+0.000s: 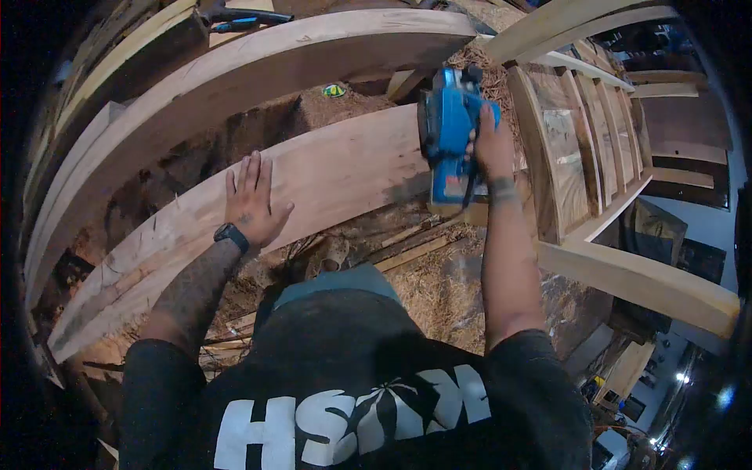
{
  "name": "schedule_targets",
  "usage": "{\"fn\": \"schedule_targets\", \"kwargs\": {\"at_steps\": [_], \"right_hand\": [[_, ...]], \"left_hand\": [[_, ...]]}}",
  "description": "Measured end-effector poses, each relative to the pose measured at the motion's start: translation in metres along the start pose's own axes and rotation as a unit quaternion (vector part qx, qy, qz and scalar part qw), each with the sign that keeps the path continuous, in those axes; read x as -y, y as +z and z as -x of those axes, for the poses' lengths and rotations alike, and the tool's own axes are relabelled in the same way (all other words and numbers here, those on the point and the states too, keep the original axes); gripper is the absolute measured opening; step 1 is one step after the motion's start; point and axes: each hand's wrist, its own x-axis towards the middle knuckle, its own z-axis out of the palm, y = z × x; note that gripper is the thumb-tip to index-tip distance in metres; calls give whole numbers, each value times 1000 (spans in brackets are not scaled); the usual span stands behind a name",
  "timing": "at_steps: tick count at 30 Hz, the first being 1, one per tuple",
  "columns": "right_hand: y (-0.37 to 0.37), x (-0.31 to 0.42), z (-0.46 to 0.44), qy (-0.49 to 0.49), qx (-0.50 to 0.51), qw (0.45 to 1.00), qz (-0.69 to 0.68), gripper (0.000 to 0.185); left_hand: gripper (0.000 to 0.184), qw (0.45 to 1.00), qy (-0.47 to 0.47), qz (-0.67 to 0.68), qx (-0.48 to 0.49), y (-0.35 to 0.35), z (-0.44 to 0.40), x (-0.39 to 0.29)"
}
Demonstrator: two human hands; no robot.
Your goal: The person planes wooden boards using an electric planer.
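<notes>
My left hand (254, 205) lies flat on the face of a long curved wooden board (345, 160), its fingers spread and a dark watch at the wrist. My right hand (492, 145) is wrapped round the handle of a blue electric planer (453, 129). The planer sits across the board's right end and hides that end. A dark cord hangs beside the grip. The planer's underside is out of sight.
Behind the board stands a thicker curved beam (258, 59). To the right is a slatted wooden frame (583, 149) with a stout rail (642, 282). Wood shavings (439, 286) and offcuts cover the ground, with a small green and yellow item (334, 91) beyond the board.
</notes>
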Motion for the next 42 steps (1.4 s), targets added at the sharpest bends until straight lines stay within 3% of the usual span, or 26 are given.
{"fn": "schedule_targets", "kwargs": {"at_steps": [3, 6, 9, 12, 16, 18, 19, 22, 26, 29, 32, 34, 36, 38, 41, 42], "right_hand": [[-4, 10, -8, 14, 22, 1000, -3, 48], [-33, -53, 35, -14, 42, 997, 66, 49], [-53, -50, 128, 55, 35, 998, -6, 41], [-60, -74, 144, 45, 12, 998, -46, 44], [-60, -93, 42, -154, 10, 977, 149, 41], [-44, -65, -10, -110, 1, 988, 106, 47], [-31, -23, -15, -1, 13, 1000, 3, 50], [-19, -11, -36, 17, 15, 1000, -6, 49], [-40, -21, 47, -53, 56, 995, 70, 48], [-49, -40, 135, 88, 33, 994, -59, 47], [-57, -69, 157, 75, 18, 996, -52, 52], [-56, -102, 114, 18, -10, 997, 71, 56], [-49, -90, 66, -78, -30, 979, 185, 61], [-38, -75, 2, -120, -15, 974, 191, 63], [-20, 9, -1, 78, 32, 996, -10, 59], [-18, 6, 3, 74, 43, 996, -34, 59]], "left_hand": [[101, 999, 16, 3, -33, 7, 3, 4], [100, 1000, -5, -7, 12, 0, -1, 4], [99, 1000, -16, 9, 17, -6, -3, 1], [99, 999, -17, 14, 27, -11, -4, -1], [99, 1000, -3, -1, 5, -3, -3, 1], [100, 1000, 1, -8, -5, 0, -1, 1], [99, 1000, 3, -13, -3, 0, -1, 1], [100, 1000, 6, -15, 1, 1, 1, 0], [101, 1000, 9, 4, -11, 1, -1, 2], [102, 1000, 7, 11, -13, 1, 0, 3], [103, 1000, -6, 15, 8, -1, 0, 2], [103, 1000, -6, 12, 9, -3, -2, 2], [104, 1000, 1, 4, -4, 0, -1, 1], [104, 1000, 6, -3, -19, 4, -2, 3], [102, 1000, 7, -4, -16, 2, 3, -1], [100, 1000, 4, -3, -14, 0, 4, -2]]}}
